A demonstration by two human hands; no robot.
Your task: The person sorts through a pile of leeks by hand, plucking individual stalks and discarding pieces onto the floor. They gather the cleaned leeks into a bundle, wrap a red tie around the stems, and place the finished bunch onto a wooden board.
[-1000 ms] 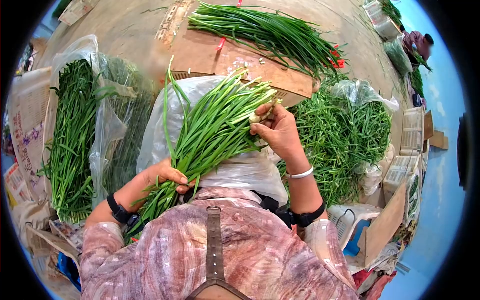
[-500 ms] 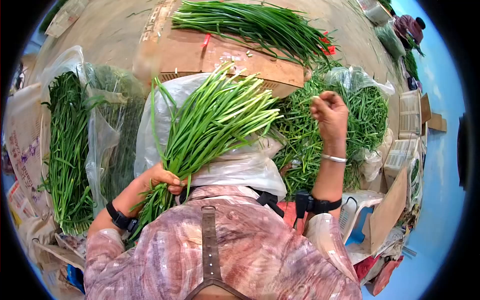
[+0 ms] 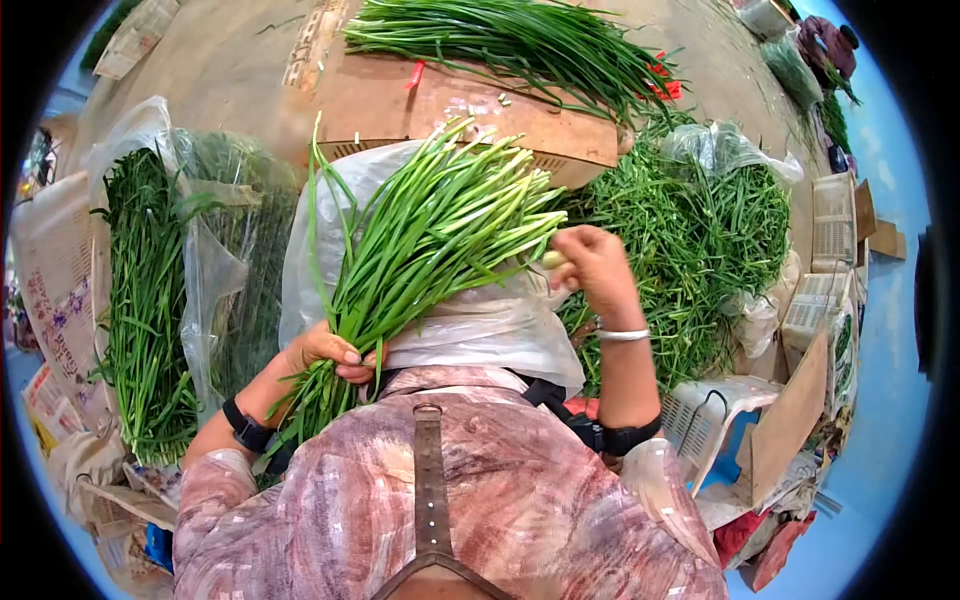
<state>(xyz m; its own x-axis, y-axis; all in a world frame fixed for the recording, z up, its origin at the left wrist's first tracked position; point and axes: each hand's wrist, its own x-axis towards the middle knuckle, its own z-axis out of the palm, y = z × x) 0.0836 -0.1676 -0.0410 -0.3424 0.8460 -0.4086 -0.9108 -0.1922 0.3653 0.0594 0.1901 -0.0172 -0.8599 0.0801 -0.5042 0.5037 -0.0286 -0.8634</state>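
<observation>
A fanned bunch of long green stalks [image 3: 440, 225] lies over the plastic-covered lap, pale ends toward the upper right. My left hand [image 3: 338, 355] is wrapped round its narrow leafy part. My right hand [image 3: 592, 265] is at the pale ends on the right, its fingers curled together; whether they hold a stalk is too small to tell. White plastic sheeting [image 3: 480, 345] shows under the bunch. Beyond it, a larger bundle of green stalks [image 3: 500, 40] with red ties rests on a cardboard-topped crate [image 3: 450, 105].
Loose green leaves [image 3: 690, 250] are heaped at the right. Plastic-wrapped green bundles [image 3: 150, 300] stand at the left. White crates [image 3: 833, 225], a cardboard sheet [image 3: 790, 420] and a plastic stool [image 3: 705, 420] are on the right. Another person [image 3: 826, 50] is at the far upper right.
My right hand has moved left and down, from above the leaf heap to the bunch's pale ends. My left hand keeps its hold. The view has shifted slightly.
</observation>
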